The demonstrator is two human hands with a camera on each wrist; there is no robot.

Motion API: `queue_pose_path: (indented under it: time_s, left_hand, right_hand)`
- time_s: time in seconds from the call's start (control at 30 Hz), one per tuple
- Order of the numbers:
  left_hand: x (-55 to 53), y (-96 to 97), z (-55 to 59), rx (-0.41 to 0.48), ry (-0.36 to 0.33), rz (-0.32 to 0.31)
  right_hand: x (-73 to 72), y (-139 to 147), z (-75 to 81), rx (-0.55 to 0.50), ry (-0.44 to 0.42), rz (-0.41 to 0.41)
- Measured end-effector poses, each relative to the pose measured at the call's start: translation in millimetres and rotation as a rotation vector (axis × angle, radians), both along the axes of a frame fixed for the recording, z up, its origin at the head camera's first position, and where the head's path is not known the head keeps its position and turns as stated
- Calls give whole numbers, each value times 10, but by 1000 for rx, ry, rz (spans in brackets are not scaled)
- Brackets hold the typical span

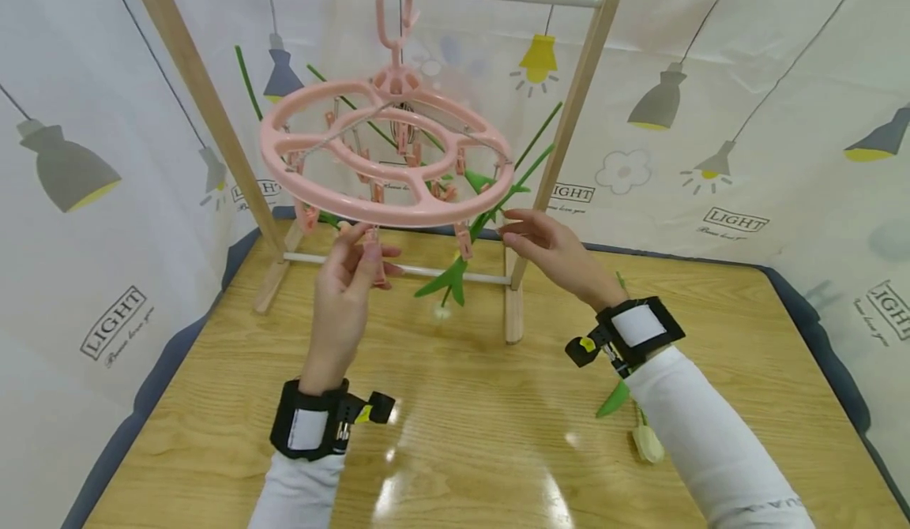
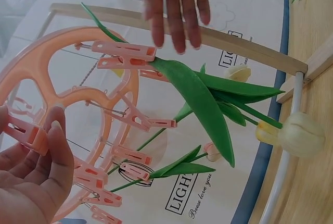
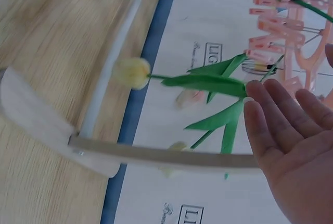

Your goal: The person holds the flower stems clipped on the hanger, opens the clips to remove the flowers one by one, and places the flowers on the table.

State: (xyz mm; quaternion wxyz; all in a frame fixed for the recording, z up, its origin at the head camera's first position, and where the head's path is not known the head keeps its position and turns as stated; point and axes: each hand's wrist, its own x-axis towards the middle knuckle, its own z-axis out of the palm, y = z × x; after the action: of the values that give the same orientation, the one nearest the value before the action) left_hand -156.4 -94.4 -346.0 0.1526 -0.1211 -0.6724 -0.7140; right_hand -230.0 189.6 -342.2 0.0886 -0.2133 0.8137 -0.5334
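A pink round clip hanger (image 1: 419, 215) hangs by its hook from the rack's white top bar. My left hand (image 1: 340, 300) pinches one of its pink clothespins (image 2: 26, 133) between thumb and fingers at the front left. Just right of the ring is my right hand (image 1: 558, 256), its fingers extended and nothing gripped; in the right wrist view its fingertips overlap the leaf of an artificial tulip (image 3: 203, 82). Another tulip (image 1: 451, 276) hangs head down from a front clothespin (image 1: 464, 241), its pale bloom (image 2: 302, 134) lowest. More tulips hang behind, partly hidden by the ring.
The wooden rack (image 1: 583, 103) stands on the table (image 1: 455, 403), with a low white crossbar (image 2: 276, 187) near its feet. A loose white tulip (image 1: 648, 444) lies at the right, partly under my right forearm. Behind the rack is a lamp-printed cloth (image 1: 803, 150).
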Motion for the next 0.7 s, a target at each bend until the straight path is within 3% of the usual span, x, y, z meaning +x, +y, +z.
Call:
queue_pose_path:
  time_s: [0.13,0.43,0.7]
  left_hand:
    - [-5,2,-4,18,4,-5]
    - [12,20,17,7,-16,-62]
    - [5,40,-34,-40,-46,-165]
  right_hand:
    - [-11,-95,67,-116,-13,22]
    - [9,-187,147,-208,-41,96]
    - [33,-254,189,-280,-9,121]
